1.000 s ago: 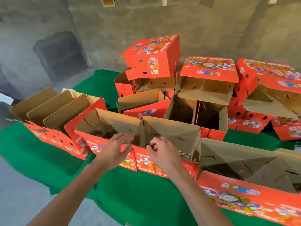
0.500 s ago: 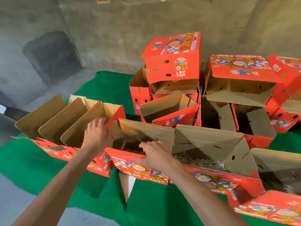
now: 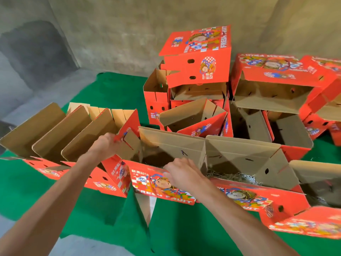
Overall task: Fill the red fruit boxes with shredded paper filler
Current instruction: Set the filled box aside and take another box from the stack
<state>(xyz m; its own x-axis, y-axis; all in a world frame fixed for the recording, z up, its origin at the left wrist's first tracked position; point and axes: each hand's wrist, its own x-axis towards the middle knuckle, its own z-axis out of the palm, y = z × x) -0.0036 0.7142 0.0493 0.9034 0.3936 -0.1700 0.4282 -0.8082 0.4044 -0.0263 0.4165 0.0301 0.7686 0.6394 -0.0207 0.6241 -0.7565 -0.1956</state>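
Note:
Several open red fruit boxes stand in a front row on a green cloth. My left hand grips the raised red flap of the box on the left. My right hand rests on the front rim of the middle box, fingers curled over the edge. Pale shredded paper shows inside the neighbouring box to the right. The inside of the middle box is dark and I cannot see its contents.
More red boxes are stacked at the back and back right, some upside down. A row of raised brown flaps stands at the left. The cloth has a gap at its front edge. A concrete wall is behind.
My view has swung left. My left hand moved from the middle box's rim out to the left box's flap and took hold of it. My right hand shifted onto the middle box's front rim.

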